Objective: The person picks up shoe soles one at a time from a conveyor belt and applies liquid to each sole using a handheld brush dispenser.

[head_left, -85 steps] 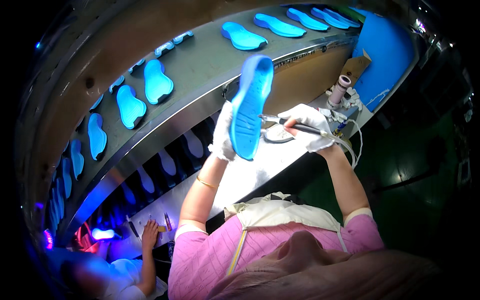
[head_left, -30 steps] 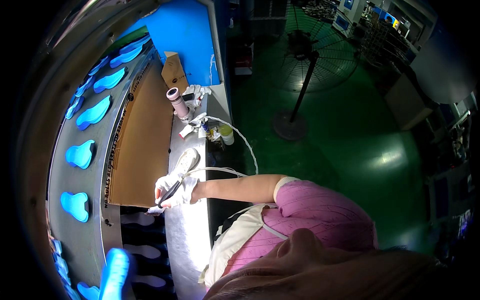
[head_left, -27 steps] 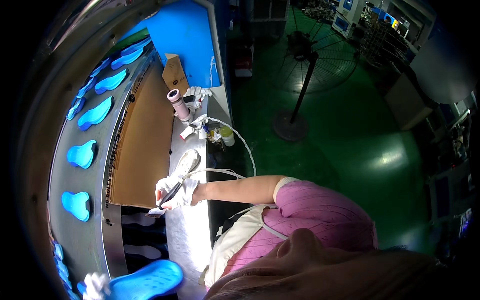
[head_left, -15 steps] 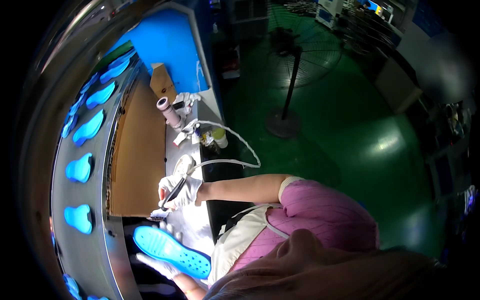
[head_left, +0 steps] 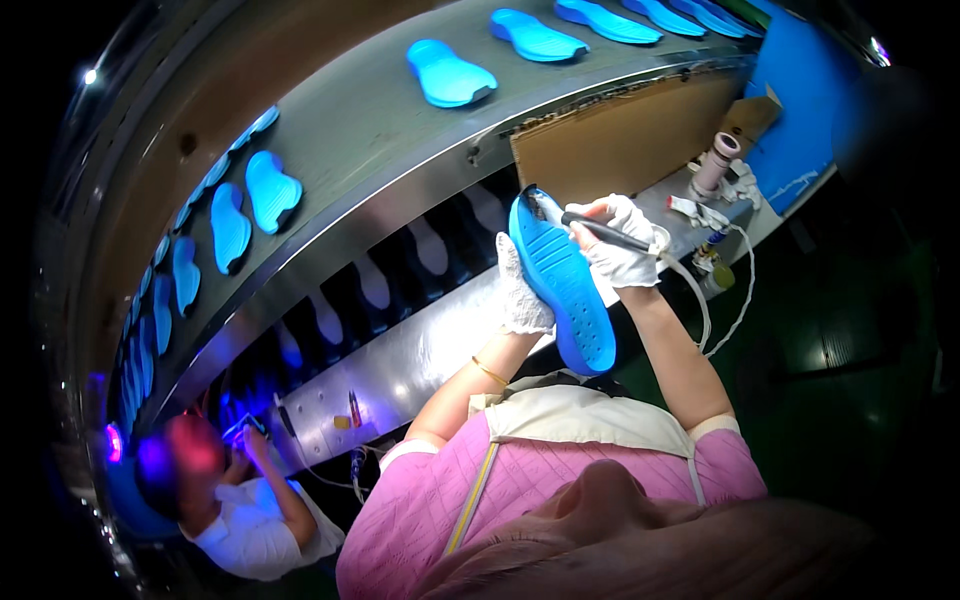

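Note:
My left hand (head_left: 522, 298), in a white glove, grips a blue shoe sole (head_left: 568, 285) along its left edge. The sole is tilted over the bench, with ridges across its upper part and small holes in the lower part. Its far end carries a dark patch. My right hand (head_left: 622, 255), white-gloved with some fingertips bare, is closed on a black pen-like tool (head_left: 612, 232) trailing a white cord. The tool's pale tip reaches the sole's far end, by the dark patch; whether it touches cannot be made out.
A conveyor belt (head_left: 355, 115) carries several blue soles beyond the metal bench (head_left: 385, 365). A cardboard sheet (head_left: 610, 140) stands against its side. A pink bottle (head_left: 716, 165) and crumpled gloves lie at the right. Another person (head_left: 255, 525) works at the lower left.
The head view has swung left, bringing the other person into sight. The sole has been raised and turned, and the tool has come from the bench to the sole's far end.

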{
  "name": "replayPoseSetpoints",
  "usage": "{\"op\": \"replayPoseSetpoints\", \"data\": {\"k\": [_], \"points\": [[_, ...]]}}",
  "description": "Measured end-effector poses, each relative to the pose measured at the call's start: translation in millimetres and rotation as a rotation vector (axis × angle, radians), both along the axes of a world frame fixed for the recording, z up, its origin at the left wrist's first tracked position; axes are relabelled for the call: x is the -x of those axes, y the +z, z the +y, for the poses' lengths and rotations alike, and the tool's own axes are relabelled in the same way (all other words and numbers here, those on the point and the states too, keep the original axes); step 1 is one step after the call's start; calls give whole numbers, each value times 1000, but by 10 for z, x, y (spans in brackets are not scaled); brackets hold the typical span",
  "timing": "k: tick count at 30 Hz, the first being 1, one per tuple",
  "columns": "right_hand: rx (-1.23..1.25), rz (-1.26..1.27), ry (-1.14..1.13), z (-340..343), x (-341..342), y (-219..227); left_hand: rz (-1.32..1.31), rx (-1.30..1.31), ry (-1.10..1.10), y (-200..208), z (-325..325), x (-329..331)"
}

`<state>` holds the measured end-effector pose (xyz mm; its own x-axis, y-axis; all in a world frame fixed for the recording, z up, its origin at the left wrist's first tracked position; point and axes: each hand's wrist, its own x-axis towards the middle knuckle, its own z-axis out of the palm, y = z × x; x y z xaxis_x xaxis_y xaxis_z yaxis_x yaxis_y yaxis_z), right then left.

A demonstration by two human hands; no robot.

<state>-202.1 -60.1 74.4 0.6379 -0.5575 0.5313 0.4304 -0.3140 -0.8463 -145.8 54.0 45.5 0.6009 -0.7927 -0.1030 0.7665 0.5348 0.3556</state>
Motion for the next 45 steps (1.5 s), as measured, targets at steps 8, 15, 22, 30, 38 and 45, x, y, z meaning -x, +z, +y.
{"op": "replayPoseSetpoints", "data": {"k": [8, 15, 22, 30, 38, 45], "points": [[-418, 6, 524, 129, -58, -59, -120, -71, 140, -96, 261, -236], [-179, 253, 618, 398, 99, -3, -143, -73, 126, -19, 552, -277], [-126, 299, 641, 531, 291, -196, -159, -39, 22, -35, 795, -326], [-129, 253, 626, 513, 495, -375, -320, -420, -17, -182, 978, 109], [-66, 179, 539, 691, 358, -250, -137, 19, 86, -164, 725, -281], [-187, 199, 566, 660, 312, -100, -94, 367, 148, -34, 709, -430]]}}
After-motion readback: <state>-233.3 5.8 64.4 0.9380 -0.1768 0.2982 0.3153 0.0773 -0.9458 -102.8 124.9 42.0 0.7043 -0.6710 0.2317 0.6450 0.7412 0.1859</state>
